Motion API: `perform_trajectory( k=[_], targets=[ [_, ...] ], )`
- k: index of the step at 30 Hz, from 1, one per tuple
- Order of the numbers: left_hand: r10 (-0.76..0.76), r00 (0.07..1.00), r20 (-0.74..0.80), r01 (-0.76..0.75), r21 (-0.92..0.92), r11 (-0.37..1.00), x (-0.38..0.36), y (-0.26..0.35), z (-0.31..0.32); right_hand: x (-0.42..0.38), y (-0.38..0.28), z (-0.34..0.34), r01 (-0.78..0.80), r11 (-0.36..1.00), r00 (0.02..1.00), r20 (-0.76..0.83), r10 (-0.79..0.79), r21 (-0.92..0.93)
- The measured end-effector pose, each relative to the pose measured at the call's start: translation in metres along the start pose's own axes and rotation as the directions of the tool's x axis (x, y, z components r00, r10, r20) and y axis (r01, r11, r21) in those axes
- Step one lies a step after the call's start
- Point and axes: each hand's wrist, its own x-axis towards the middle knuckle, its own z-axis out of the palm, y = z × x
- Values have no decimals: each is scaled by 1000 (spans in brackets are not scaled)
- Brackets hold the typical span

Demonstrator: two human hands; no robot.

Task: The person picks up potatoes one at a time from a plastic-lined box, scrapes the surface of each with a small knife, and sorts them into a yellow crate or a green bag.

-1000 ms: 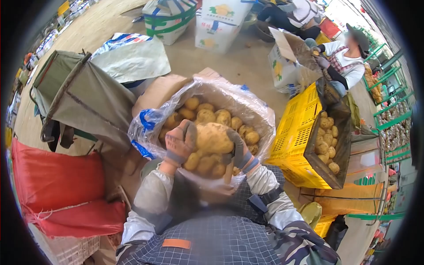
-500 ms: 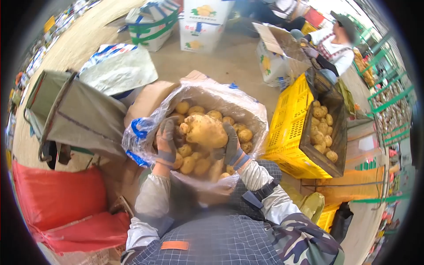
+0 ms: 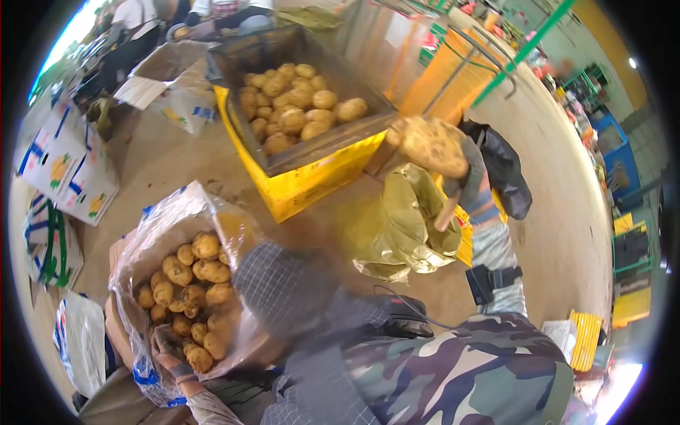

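Observation:
My right hand [image 3: 474, 185], in a grey glove, is closed around a large, lumpy potato [image 3: 431, 145] held up at the right, above a shiny olive sack [image 3: 418, 223]. At the lower left, my left hand [image 3: 166, 348], also gloved, is inside the near edge of a cardboard box with a clear plastic liner [image 3: 237, 227]. Its fingers look stretched out beside the potatoes [image 3: 191, 287] in that box; their tips are partly hidden. I see nothing held in it.
A yellow crate [image 3: 304, 180] with a dark lining and several potatoes stands ahead. Printed white cartons [image 3: 67, 166] and an opened carton [image 3: 177, 88] are at the left. People sit at the back. A black bag [image 3: 506, 170] lies beyond my right hand.
The view has swung to the right. The big potato, between both hands before, is now in my right hand alone, away from the lined box. My left hand has stayed at that box.

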Motion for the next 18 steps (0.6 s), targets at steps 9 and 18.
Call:
perform_trajectory(
  k=[9, 18],
  targets=[
    [354, 683, 639, -497, 51, 866, -94, 188, 347, -12, 167, -173, -549, 777, 770, -548, 327, -307],
    [-292, 644, 707, -540, 690, 482, -199, -44, 590, -49, 217, -106, -414, 693, 890, -105, 443, -590]
  ],
)
